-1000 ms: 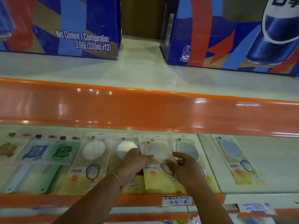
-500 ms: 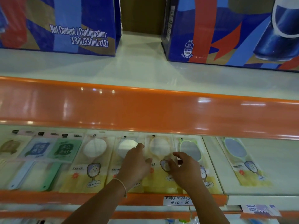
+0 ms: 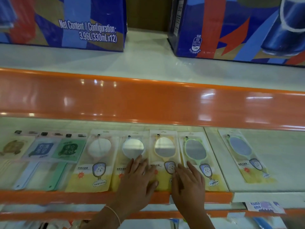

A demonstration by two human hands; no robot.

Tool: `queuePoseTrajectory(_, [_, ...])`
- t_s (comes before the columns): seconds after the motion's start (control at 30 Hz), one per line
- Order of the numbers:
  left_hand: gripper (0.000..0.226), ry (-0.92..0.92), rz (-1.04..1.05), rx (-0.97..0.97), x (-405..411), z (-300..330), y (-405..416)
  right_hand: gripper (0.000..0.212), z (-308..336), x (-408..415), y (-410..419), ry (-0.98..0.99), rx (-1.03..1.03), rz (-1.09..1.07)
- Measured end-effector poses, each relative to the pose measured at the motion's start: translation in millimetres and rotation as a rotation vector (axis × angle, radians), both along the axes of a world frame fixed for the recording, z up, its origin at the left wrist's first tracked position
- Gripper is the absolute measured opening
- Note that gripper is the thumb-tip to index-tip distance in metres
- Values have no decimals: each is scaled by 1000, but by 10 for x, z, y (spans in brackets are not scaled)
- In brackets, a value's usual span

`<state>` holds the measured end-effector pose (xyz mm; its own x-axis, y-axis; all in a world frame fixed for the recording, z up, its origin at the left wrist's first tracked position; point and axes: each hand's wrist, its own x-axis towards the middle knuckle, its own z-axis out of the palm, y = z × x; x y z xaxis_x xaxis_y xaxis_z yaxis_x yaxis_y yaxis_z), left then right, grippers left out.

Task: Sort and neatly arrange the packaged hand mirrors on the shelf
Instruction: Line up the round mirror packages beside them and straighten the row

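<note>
The yellow-framed hand mirror in its clear packet now lies flat in the row; left hand and right hand, pinching a second ago, press it with straight fingers.

Blue drink cartons above; handwritten price tag below.

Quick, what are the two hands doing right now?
Left hand: open, flat on a white-rimmed mirror pack.
Right hand: open, pressing the yellow mirror pack.
</note>
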<state>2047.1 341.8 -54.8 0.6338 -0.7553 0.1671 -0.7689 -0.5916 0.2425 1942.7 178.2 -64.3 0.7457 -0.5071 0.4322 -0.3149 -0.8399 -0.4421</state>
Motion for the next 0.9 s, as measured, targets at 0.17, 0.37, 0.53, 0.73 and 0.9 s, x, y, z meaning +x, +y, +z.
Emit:
queuePoseTrajectory(0.17, [44,-36,-34,-36,-31,6,26,37,-68,-5,22,15,-87,45])
queuePoseTrajectory(0.37, [41,-40,-82,-64,-30,-14,49,37,-122,-5,21,29,-118,47])
queuePoseTrajectory(0.53, [40,-48,-82,-83,-23,-28,62,35,-130,-7,40,-9,-154,21])
queuePoseTrajectory(0.73, [38,-66,-81,-96,-17,-40,62,34,-163,-5,38,-48,-169,26])
queuePoseTrajectory(0.9, [38,-79,-82,-119,-22,-51,61,35,-126,-6,55,-76,-164,20])
